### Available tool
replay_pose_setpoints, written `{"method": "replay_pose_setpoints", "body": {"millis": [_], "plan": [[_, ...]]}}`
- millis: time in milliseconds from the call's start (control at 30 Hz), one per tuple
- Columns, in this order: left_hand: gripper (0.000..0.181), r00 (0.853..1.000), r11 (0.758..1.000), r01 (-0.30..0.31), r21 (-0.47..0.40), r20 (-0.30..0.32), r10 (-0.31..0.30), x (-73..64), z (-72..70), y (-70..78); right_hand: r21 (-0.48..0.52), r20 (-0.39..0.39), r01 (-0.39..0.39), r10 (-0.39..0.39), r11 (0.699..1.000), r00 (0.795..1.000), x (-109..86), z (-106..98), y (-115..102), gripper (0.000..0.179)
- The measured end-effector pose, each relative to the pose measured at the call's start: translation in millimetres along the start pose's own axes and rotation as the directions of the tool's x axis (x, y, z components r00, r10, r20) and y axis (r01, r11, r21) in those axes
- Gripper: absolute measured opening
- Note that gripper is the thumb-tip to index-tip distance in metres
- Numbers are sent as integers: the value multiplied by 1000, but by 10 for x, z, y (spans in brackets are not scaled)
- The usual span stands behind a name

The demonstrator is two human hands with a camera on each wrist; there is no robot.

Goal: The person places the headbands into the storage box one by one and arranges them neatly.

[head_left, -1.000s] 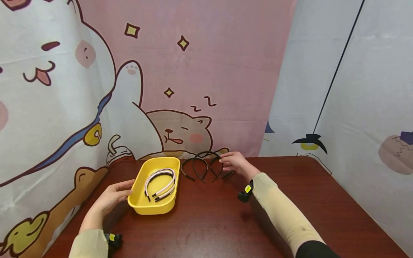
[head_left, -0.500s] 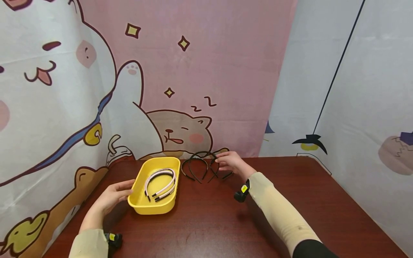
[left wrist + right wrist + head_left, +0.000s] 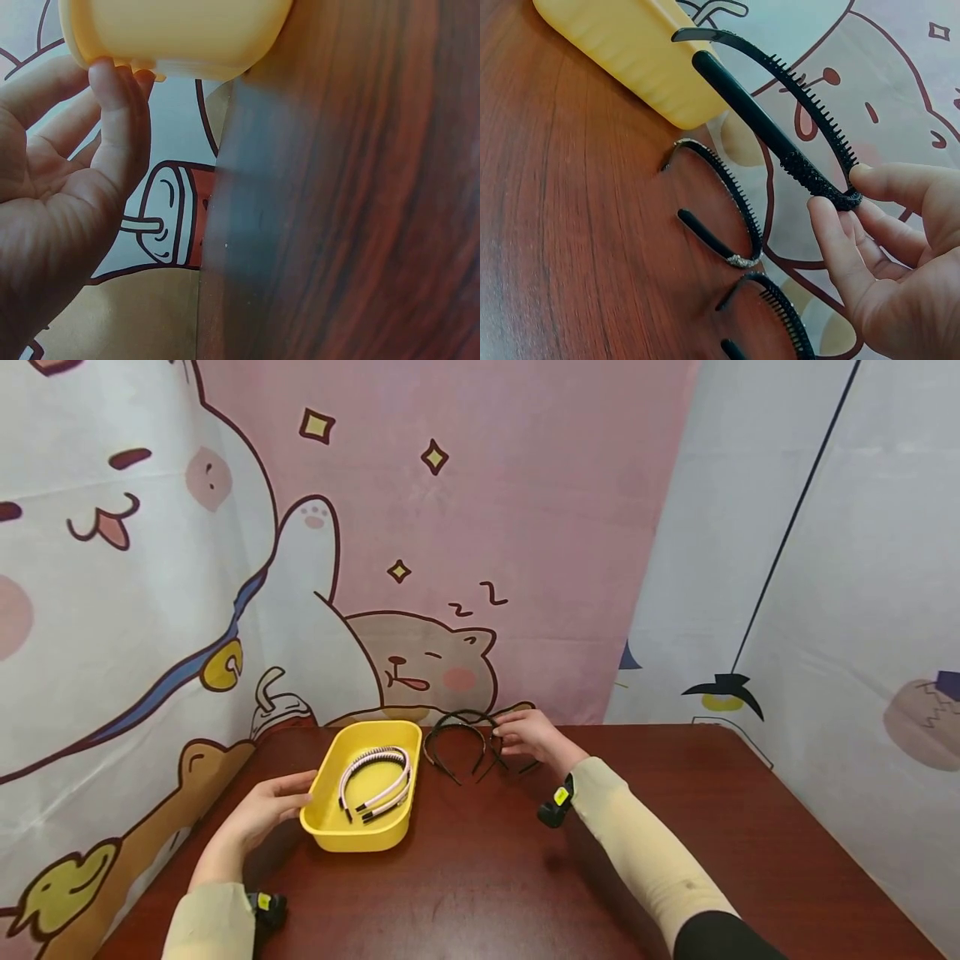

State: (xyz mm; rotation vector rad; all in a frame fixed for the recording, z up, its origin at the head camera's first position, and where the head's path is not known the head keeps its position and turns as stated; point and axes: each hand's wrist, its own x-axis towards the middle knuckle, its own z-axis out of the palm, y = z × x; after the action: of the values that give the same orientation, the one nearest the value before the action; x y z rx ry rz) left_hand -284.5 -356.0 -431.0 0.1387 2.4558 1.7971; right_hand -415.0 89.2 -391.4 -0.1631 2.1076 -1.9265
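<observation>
My right hand (image 3: 528, 735) pinches a black headband (image 3: 742, 109) by its curved top between thumb and fingers. Comb teeth line its inner side, and a sparkly patch covers part of the band. Held up off the table, it overlaps a second black headband (image 3: 739, 191) in the head view. A third black headband (image 3: 791, 319) lies closest to my right hand, partly cut off by the frame edge in the right wrist view. On the left, my left hand (image 3: 262, 814) grips the rim of a yellow plastic tray (image 3: 356, 842). Pale and dark headbands (image 3: 344, 785) lie inside it.
The dark red-brown wooden table (image 3: 480, 877) meets a cartoon-printed cloth (image 3: 555, 568) along its back and left edges. The tray stands at the back left, with the loose black headbands just right of it, close to the cloth.
My right hand has moved a little to the left, carrying the black headband closer to the tray. My left hand keeps its place at the rim, while the head view has shifted slightly.
</observation>
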Motion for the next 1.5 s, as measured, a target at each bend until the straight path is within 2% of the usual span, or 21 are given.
{"method": "replay_pose_setpoints", "body": {"millis": [633,900,1167,1500], "plan": [[56,1000,1000,3,3,0,-3,17,12,17,34,41,-14,13,999,999,80,316,-34,42],[56,1000,1000,1,1,1,-1,26,9,3,41,72,-13,10,999,997,80,494,-85,42],[56,1000,1000,2,-14,-6,-2,17,1,6,36,83,9,-11,999,997,121,674,-79,39],[56,1000,1000,5,-14,0,-5,11,-7,3,45,83,-3,-1,999,997,142,896,-110,40]]}}
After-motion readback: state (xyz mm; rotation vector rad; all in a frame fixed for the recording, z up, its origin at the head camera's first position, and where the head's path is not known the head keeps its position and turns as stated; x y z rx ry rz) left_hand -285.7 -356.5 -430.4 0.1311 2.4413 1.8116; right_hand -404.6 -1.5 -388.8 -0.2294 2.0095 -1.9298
